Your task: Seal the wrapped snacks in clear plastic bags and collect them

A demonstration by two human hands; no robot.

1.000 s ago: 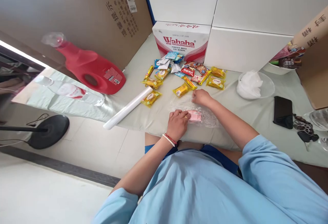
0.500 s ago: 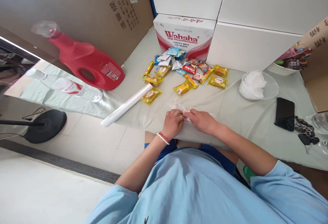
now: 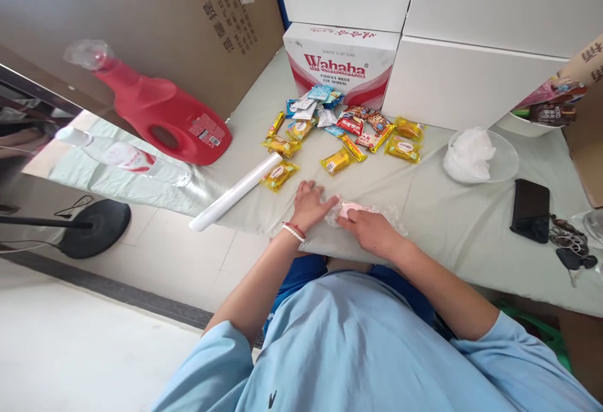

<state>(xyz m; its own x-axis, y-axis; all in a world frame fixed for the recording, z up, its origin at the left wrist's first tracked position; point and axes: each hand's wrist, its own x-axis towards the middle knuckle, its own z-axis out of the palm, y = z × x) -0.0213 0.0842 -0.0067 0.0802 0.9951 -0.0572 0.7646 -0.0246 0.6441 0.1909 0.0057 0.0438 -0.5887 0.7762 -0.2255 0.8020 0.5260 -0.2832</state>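
- Both hands have parted: left hand now lies flat, fingers spread, left of the pink snack.
- Right hand presses its clear wrap near the worktop edge.

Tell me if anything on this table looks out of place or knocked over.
The red jug lies on its side near the table's left edge, and a clear water bottle lies flat beside it. Nothing looks spilled.

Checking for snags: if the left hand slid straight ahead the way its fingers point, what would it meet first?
Probably the yellow snack packet just beyond the left hand, across a bare strip of tablecloth; depth is unclear.
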